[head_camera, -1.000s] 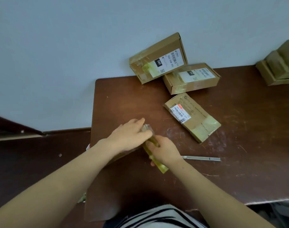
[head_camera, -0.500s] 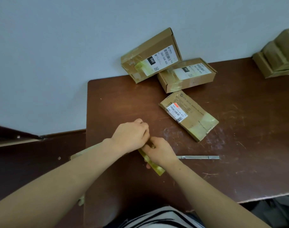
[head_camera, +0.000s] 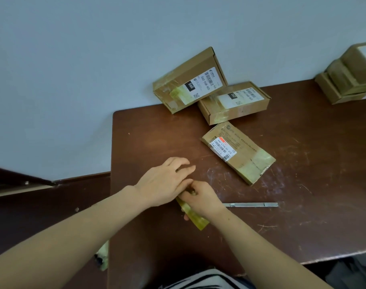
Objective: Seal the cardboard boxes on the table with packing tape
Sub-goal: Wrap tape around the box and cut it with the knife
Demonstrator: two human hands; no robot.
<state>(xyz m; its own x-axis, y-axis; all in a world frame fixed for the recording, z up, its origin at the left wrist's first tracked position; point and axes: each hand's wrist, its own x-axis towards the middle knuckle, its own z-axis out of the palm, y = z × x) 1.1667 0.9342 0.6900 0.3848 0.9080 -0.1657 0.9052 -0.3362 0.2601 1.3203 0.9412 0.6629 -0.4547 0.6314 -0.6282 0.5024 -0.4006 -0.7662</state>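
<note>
Near table (head_camera: pixel 303 184) edge: right hand (head_camera: pixel 203 200) is gripping yellowish tape (head_camera: pixel 195 217), fingers curled.
Left hand (head_camera: pixel 164 181): is resting across it, fingers loosely straight.

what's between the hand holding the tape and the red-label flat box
Nothing visible: only bare table separates the right hand, gripping the tape strip, from the flat box. The metal cutter lies off to the hand's right.

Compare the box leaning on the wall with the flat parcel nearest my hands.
The leaning box is propped against the wall; the flat parcel lies on the table. The leaning box's label has a black 060 block; the flat parcel's has a red stripe. The leaning box looks thicker than the flat parcel. Both are brown, with yellowish tape.
</note>
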